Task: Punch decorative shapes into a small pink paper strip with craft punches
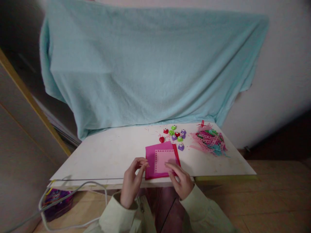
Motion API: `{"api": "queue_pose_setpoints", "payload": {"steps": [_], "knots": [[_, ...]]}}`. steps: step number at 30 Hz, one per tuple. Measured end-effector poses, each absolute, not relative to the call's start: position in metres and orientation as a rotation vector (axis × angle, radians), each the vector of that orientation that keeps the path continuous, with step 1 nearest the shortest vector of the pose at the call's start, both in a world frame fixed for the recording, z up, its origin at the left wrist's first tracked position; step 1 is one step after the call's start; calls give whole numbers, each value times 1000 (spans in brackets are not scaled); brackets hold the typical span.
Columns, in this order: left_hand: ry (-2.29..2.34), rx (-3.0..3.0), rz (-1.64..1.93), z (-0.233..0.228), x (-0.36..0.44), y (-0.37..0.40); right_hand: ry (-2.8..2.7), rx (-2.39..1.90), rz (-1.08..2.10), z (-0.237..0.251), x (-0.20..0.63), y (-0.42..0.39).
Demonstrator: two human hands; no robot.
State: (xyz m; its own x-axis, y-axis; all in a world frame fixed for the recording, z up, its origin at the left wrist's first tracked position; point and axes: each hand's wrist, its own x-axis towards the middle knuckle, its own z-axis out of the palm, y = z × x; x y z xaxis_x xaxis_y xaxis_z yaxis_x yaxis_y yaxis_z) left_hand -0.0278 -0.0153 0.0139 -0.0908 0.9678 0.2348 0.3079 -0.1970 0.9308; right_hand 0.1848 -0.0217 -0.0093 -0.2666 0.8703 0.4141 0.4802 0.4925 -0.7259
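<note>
1. My left hand rests at the near edge of the table, its fingers loosely curled, with the fingertips touching the left edge of the card. It pinches nothing that I can see; it only touches.
2. My right hand lies on the near right corner of the card, fingers stretched flat and pressing down on it, gripping nothing.
3. The card is a magenta sheet lying flat near the table's near edge, slightly turned, with a paler pink square on top, bordered by a row of small punched holes.
4. A red sheet peeks out from under the card on its right side.
5. Just beyond the card sit small punches in red, green and purple, clustered together; one red one stands apart to the left, close to the card's far edge, and one purple one is just right of the card.
6. Farther right lies a heap of pink and teal paper strips, well apart from my hands.
7. A pale blue cloth hangs behind the table.
8. A white cable loops below the table's near left corner, beside a purple bag on the floor.
9. My sleeves are pale green.
</note>
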Motion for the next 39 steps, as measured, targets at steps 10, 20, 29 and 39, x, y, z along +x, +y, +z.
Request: {"api": "queue_pose_setpoints", "payload": {"steps": [10, 20, 29, 39], "knots": [[901, 1363, 1351, 92, 89, 30, -1598, -1301, 484, 1, 231, -36], [1215, 1972, 1218, 85, 153, 108, -1595, -1451, 275, -18, 279, -71], [1404, 2150, 1236, 79, 10, 71, -1729, -1450, 159, -28, 279, -75], [1449, 1875, 989, -3, -23, 70, -2212, -1156, 134, -9, 197, -39]]}}
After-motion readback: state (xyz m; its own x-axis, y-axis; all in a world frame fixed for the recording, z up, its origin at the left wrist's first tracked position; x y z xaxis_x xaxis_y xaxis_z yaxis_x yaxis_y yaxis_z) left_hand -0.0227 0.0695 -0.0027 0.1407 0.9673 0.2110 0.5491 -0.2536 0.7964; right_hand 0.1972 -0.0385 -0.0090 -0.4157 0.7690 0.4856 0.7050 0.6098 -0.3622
